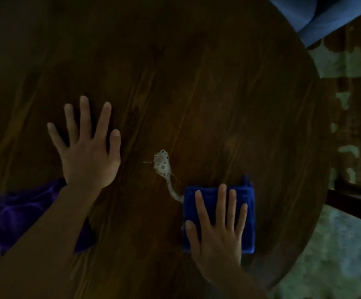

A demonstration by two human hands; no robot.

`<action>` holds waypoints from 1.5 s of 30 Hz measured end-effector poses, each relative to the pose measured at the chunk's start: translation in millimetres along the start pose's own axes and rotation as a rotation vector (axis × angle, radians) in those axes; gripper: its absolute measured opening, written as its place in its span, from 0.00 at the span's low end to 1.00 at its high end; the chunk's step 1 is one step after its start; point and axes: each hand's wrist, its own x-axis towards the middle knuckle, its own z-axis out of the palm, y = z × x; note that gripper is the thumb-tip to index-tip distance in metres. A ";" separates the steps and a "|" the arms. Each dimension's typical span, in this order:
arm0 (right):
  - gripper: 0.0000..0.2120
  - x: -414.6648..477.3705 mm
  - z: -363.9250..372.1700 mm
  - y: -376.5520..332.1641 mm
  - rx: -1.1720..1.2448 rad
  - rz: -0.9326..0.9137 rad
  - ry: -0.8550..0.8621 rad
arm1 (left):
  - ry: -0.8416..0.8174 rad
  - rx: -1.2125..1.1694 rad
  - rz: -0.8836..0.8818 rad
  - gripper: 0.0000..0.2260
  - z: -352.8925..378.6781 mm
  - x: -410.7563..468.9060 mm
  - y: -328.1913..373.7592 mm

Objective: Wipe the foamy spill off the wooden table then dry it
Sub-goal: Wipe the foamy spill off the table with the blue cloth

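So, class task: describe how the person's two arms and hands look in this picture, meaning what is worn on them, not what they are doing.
Both are bare. The left hand and right hand wear no gloves, and no rings, watch or bracelets show in the dim light. The forearms are uncovered as far as the frame edge, with no sleeve in view. Nails look short and unpainted, though the picture is too dark to be sure.

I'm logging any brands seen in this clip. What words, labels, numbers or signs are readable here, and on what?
None readable. The blue cloth under the right hand has a small tab at its corner, too dark to show print. The purple cloth, wooden table and foamy spill carry no text.
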 end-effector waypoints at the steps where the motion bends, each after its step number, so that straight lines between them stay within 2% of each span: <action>1: 0.31 6.0 -1.6 -14.8 0.055 0.102 0.002 | 0.001 0.005 0.000 0.28 -0.6 0.2 0.0; 3: 0.32 34.3 -11.0 -31.0 0.142 0.247 0.062 | -0.001 0.012 -0.002 0.28 -0.8 0.7 1.8; 6: 0.32 106.2 -42.5 -32.9 0.185 0.339 0.153 | -0.006 0.009 -0.001 0.28 0.5 0.8 3.0; 9: 0.31 202.3 -83.9 -22.8 0.165 0.352 0.246 | 0.015 -0.009 0.010 0.28 2.5 -0.4 0.6; 11: 0.31 263.6 -109.6 -17.6 0.121 0.293 0.270 | 0.030 -0.013 0.013 0.28 4.7 -1.1 -0.3; 14: 0.31 317.4 -137.3 -10.6 0.035 0.069 0.230 | 0.049 -0.016 0.022 0.28 6.4 -2.2 0.3; 16: 0.31 322.7 -143.7 -4.3 -0.042 -0.120 0.205 | 0.052 -0.021 0.024 0.27 7.0 -3.4 -0.4; 22: 0.31 248.9 -115.7 1.1 -0.351 -0.822 0.098 | 0.092 -0.157 -0.001 0.26 4.0 -3.0 0.4; 25: 0.31 198.6 -94.9 -3.2 -0.441 -1.106 0.010 | 0.177 -0.318 -0.044 0.26 1.9 -6.5 -1.0; 27: 0.31 183.1 -89.9 4.9 -0.458 -1.228 -0.036 | 0.208 -0.372 -0.058 0.26 1.8 -7.0 -2.4; 28: 0.31 183.2 -91.4 12.9 -0.447 -1.239 -0.047 | 0.210 -0.375 -0.058 0.26 1.9 -6.9 -2.2; 30: 0.32 192.6 -96.8 36.9 -0.400 -1.120 -0.029 | 0.207 -0.352 -0.054 0.26 1.7 -6.5 -2.3; 32: 0.32 203.4 -102.8 74.2 -0.301 -0.859 0.039 | 0.200 -0.324 -0.052 0.26 1.4 -6.4 -3.3; 34: 0.33 203.1 -105.6 109.7 -0.171 -0.503 0.112 | 0.193 -0.288 -0.044 0.26 1.6 -6.9 -3.4; 36: 0.34 197.1 -101.7 119.6 -0.090 -0.198 0.154 | 0.183 -0.243 -0.027 0.26 1.7 -6.7 -2.3; 38: 0.33 197.1 -97.8 97.9 -0.047 -0.048 0.178 | 0.176 -0.183 -0.023 0.26 2.2 -6.4 -0.8; 39: 0.33 198.2 -97.0 80.9 -0.036 -0.042 0.186 | 0.171 -0.155 -0.024 0.26 2.5 -6.6 -0.9; 41: 0.32 196.2 -94.9 46.4 -0.067 -0.175 0.195 | 0.148 -0.138 -0.027 0.26 2.1 -6.4 -1.8; 45: 0.29 164.5 -71.8 -2.7 -0.225 -0.748 0.152 | 0.099 -0.197 -0.018 0.26 -5.5 -5.8 -4.0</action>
